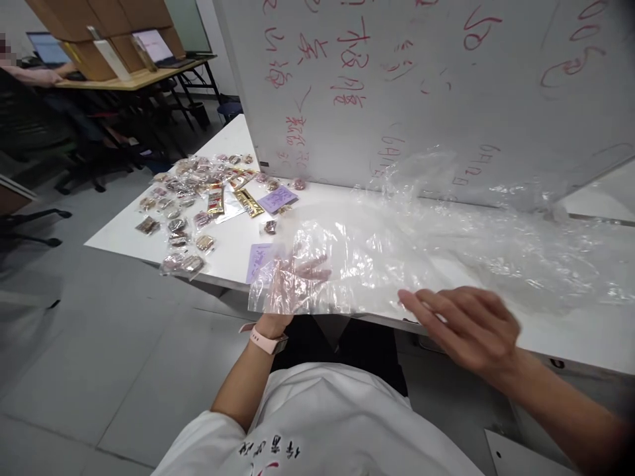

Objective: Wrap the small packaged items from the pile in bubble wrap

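Observation:
A large clear plastic bag (367, 258) stretches across the front of the white table, its near edge hanging over the table's rim. My left hand (297, 274) shows through the film with fingers spread, apparently inside the bag. At the bag's near edge, my right hand (466, 324) has its fingers bent together on the film; its thumb contact is hard to see. Just left of the bag lies a purple note card (258, 261). A small wrapped piece (269, 227) sits beyond it.
Many small wrapped snacks (183, 192) cover the table's left end, with gold sachets (249, 203) and another purple card (278, 198) among them. A whiteboard (421, 99) with red writing stands behind. Crumpled clear film (546, 251) spreads right. Another person's arm (37, 76) shows at a far desk.

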`<action>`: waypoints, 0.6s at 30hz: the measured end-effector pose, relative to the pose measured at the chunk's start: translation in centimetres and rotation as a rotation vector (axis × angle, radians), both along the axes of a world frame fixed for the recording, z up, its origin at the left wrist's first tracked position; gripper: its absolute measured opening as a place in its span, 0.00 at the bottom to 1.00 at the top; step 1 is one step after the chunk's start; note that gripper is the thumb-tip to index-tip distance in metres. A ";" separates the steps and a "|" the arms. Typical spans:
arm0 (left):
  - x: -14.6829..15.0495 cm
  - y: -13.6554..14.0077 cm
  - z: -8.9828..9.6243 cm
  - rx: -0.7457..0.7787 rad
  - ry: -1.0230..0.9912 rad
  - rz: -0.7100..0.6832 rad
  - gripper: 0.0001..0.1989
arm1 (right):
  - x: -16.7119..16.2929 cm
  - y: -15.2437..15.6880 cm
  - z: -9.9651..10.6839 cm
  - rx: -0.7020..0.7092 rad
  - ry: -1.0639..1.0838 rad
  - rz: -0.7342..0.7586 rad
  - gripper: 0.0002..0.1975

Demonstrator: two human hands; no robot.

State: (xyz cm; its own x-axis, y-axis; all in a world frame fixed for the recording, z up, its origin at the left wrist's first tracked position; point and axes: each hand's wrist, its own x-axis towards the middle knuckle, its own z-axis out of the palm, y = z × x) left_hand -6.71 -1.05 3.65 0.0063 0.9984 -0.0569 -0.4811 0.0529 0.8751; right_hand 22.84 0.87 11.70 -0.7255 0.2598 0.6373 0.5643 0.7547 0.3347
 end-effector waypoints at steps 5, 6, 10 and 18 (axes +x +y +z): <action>-2.6 -0.4 0.7 -0.044 0.264 0.135 0.34 | 1.8 -0.5 -4.3 -0.176 -0.275 -0.076 0.14; -2.9 -0.4 0.5 -0.023 0.401 0.166 0.31 | 2.6 -0.5 -4.5 -0.259 -0.296 -0.095 0.14; -3.8 -0.5 -0.4 0.121 1.020 0.429 0.21 | 3.0 -0.1 -3.3 -0.540 -0.209 -0.073 0.16; -5.5 -0.8 -1.9 0.161 1.525 0.551 0.21 | -3.4 1.4 -8.8 -0.585 -0.182 0.025 0.29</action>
State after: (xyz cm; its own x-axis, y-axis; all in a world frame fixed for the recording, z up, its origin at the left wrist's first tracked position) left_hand -12.16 -1.82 1.75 -0.2949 0.8564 0.4238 0.8592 0.0435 0.5099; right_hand 19.43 2.29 2.86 -0.8199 0.5103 0.2594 0.5165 0.8549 -0.0493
